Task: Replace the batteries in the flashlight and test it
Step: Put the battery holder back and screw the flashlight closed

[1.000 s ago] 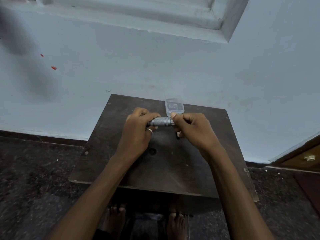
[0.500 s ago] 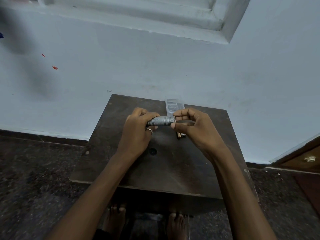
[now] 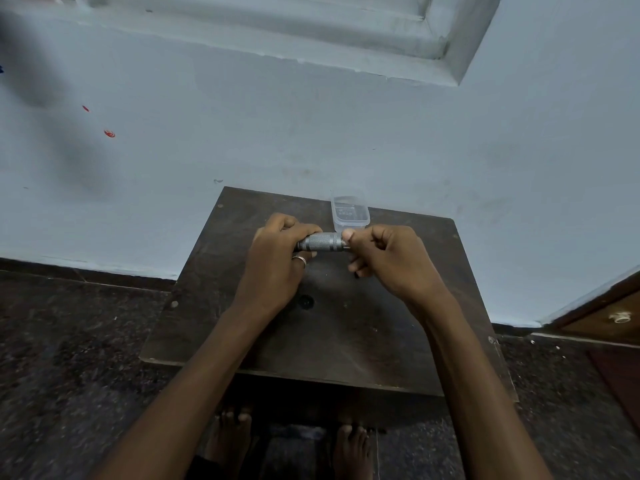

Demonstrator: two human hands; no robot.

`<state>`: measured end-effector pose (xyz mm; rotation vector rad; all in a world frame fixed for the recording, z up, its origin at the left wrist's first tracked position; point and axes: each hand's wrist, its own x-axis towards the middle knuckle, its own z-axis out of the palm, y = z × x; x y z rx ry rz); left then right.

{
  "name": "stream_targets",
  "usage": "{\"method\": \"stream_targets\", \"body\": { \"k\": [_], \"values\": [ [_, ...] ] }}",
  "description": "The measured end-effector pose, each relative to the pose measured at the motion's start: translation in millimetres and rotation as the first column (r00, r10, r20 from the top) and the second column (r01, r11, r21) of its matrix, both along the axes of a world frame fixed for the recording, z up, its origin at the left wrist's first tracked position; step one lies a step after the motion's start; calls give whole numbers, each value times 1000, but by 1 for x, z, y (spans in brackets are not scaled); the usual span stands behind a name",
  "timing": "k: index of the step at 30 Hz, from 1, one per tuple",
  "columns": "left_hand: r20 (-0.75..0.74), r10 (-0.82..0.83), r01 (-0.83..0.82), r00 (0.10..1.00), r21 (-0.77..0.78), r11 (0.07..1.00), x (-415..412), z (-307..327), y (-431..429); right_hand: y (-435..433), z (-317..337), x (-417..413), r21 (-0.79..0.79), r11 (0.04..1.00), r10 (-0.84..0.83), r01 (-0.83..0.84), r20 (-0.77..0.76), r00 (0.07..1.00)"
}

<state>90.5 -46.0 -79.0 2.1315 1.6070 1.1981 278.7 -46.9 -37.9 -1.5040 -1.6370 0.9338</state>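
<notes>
A silver knurled flashlight [image 3: 323,241] lies level, held above the dark wooden table [image 3: 332,337]. My left hand [image 3: 277,265] grips its left end, fingers curled round the body, a ring on one finger. My right hand [image 3: 388,261] pinches the flashlight's right end between thumb and curled fingers; that end is hidden under the fingertips. A small dark round part [image 3: 306,301] lies on the table below my left hand. No loose batteries show; my right hand covers the spot under it.
A small clear plastic box [image 3: 349,211] stands at the table's far edge, right behind the flashlight. The table is low and backs onto a pale blue wall. Dark speckled floor surrounds it; a wooden cabinet [image 3: 606,317] is at right. My bare feet are under the near edge.
My right hand's fingers have shifted on the flashlight's right end, from spread a bit to curled tight over it, covering the small items seen on the table beneath. The left hand stayed still.
</notes>
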Motion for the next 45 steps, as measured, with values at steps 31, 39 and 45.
{"method": "stream_targets", "body": {
  "k": [31, 39, 45],
  "values": [
    [-12, 9, -8, 1000, 13, 1000, -2, 1, 0, -3, -1, -2, -193, 981, -46, 18, -144, 989],
    [-15, 7, -7, 1000, 23, 1000, -1, 2, -2, -2, 1, 9, -92, 990, 89, -106, -172, 981],
    [-29, -3, 4, 1000, 19, 1000, 0, 3, -3, -2, -3, 4, -95, 993, 72, -66, 61, 996]
  ]
}}
